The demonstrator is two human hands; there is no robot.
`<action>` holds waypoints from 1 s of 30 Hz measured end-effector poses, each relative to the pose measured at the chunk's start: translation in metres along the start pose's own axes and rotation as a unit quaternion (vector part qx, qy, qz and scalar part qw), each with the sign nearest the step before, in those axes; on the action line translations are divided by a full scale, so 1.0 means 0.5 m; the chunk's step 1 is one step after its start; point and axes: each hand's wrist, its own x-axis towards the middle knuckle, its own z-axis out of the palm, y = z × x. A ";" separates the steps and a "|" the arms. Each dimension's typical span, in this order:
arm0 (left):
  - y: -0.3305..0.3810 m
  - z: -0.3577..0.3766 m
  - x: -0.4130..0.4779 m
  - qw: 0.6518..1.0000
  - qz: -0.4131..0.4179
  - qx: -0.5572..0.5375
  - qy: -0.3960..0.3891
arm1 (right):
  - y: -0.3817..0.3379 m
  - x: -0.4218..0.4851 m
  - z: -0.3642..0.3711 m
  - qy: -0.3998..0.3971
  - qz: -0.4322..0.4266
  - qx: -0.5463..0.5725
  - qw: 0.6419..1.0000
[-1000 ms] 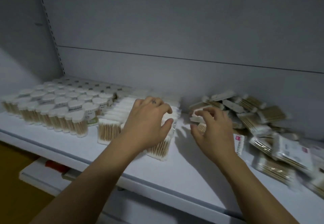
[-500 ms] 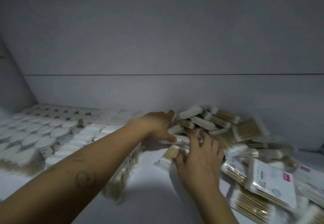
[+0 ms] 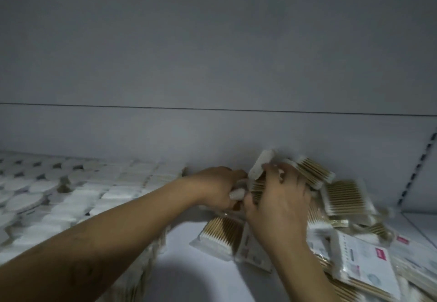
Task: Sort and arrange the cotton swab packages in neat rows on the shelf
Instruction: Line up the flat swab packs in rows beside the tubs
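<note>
while the flat grey back panel [image 3: 212, 53] fills most of the view, matte and smooth with one thin seam across it, the white shelf [image 3: 201, 275] runs along the bottom, its bare patch smooth and faintly glossy. on the left side of the shelf stand the neat rows [image 3: 113, 190] of cotton swab packages, packed edge to edge so that their soft white ends form a blocky, quilted surface, with round-lidded tubs [image 3: 23, 202] beyond them at the far left. on the right lies the loose heap [image 3: 343, 197] of flat rectangular packets in crinkly clear film, showing pale wooden sticks with fluffy white tips; some lie face up with printed white labels and small red marks. both bare forearms reach in to where the heap meets the back panel. the right hand [image 3: 279, 204] has its fingers curled over a tilted packet [image 3: 259, 171], gripping it with its white tip end raised against the panel. the left hand [image 3: 212, 188], just beside it and touching it, curls its fingers and thumb round a second packet [image 3: 237, 194], of which only a blurred white end shows. a slotted metal upright [image 3: 418, 166] climbs the right edge.
</note>
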 end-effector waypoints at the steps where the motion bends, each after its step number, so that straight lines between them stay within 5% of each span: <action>1: -0.007 -0.011 0.001 1.000 0.009 -0.007 -0.009 | -0.006 0.012 -0.001 0.006 0.001 -0.003 1.000; 8: -0.155 -0.116 -0.009 0.996 0.035 -0.060 0.048 | -0.067 0.069 0.028 0.077 -0.001 0.062 0.995; 13: -0.232 -0.146 0.003 0.990 0.076 -0.099 0.067 | -0.115 0.097 0.076 -0.083 0.024 0.133 0.987; 19: -0.250 -0.139 0.009 0.991 0.078 -0.049 0.098 | -0.140 0.073 0.132 -0.159 -0.058 -0.138 0.976; 23: -0.239 -0.097 0.005 0.992 0.097 -0.006 0.076 | -0.157 0.017 0.154 -0.237 -0.125 -0.186 0.945; 30: -0.233 -0.042 0.028 0.987 0.101 0.082 0.094 | -0.143 0.018 0.118 -0.187 -0.142 -0.202 0.951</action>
